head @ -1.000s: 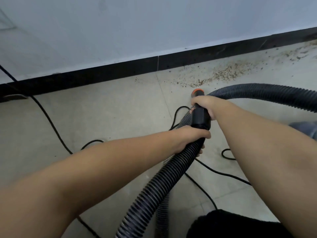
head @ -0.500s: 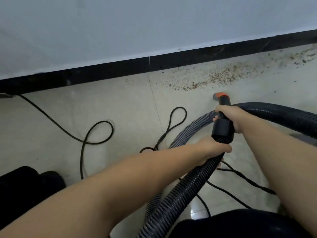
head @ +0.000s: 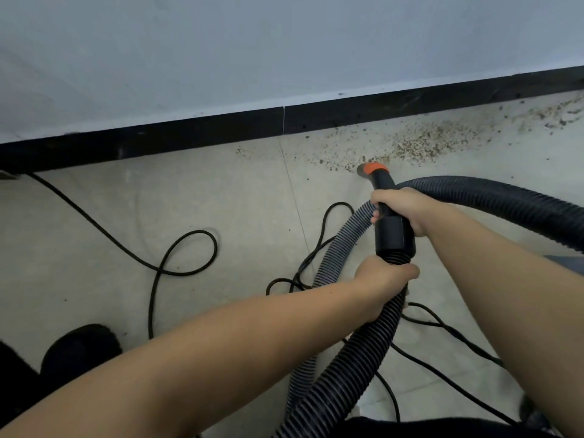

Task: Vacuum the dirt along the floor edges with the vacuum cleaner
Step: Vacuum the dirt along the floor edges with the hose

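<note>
Hose (head: 354,368) held in both closed grips, left hand (head: 384,281) and right hand (head: 407,210), nozzle (head: 373,169) at dirt (head: 426,143); slack power cord (head: 177,257) beside it may snag.

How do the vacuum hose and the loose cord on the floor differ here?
The vacuum hose is thick and ribbed; the black cord is thin and smooth. The hose is gripped by the left hand, with the right hand on its rigid nozzle tube, while the cord lies untouched on the floor in loose loops. Both are dark and flexible.
</note>
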The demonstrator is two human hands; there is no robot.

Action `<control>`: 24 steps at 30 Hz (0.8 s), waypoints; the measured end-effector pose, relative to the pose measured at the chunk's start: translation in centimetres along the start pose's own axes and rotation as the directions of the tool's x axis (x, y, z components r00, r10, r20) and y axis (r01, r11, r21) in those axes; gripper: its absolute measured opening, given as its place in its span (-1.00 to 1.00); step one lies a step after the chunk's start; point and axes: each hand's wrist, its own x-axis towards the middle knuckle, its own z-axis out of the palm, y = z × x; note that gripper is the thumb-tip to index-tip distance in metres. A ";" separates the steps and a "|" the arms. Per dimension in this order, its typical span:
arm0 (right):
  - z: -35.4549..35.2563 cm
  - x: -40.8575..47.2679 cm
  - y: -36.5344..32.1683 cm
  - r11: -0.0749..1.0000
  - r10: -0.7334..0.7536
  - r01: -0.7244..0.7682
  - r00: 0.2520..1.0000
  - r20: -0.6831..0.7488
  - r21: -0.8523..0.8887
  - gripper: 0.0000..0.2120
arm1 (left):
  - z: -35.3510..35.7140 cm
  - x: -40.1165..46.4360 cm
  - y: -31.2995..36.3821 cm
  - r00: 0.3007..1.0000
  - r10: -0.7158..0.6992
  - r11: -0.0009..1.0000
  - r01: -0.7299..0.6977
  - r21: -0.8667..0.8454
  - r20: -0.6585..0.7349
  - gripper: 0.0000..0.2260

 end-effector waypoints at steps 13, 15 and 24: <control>6.5 -1.4 -1.6 0.970 -0.020 0.070 0.977 0.210 -0.231 -0.85 | -2.4 -2.8 -1.9 0.996 0.013 0.984 -0.028 -0.173 -0.085 -0.89; 7.3 -1.5 -2.0 0.973 -0.019 0.069 0.975 0.220 -0.221 -0.86 | -3.2 -2.9 -1.6 0.996 0.010 0.985 -0.025 -0.172 -0.085 -0.89; 3.2 0.1 -1.7 0.995 -0.020 0.017 1.000 -0.020 -0.099 -0.84 | -2.6 -0.9 0.6 0.999 -0.038 0.999 0.038 -0.027 -0.004 -0.83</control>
